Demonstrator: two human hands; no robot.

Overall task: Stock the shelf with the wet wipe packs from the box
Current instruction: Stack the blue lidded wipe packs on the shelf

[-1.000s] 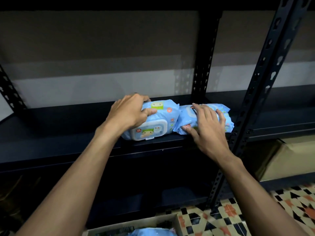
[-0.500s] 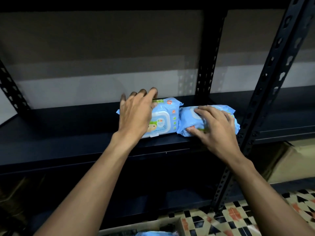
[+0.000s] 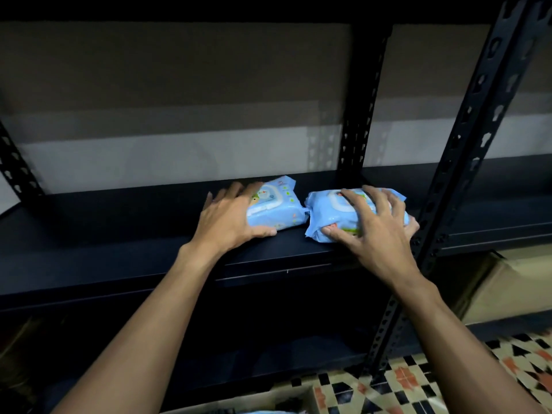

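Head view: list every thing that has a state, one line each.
left pack: flat on the shelf, lid up
right pack: on the shelf, gripped
left hand: spread, rests on left pack
right hand: fingers curled round right pack
box: open-topped, mostly out of frame

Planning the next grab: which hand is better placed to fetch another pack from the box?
Left, probably. The left hand lies flat on the left pack; the right hand grips the right pack. The box lies nearer that arm.
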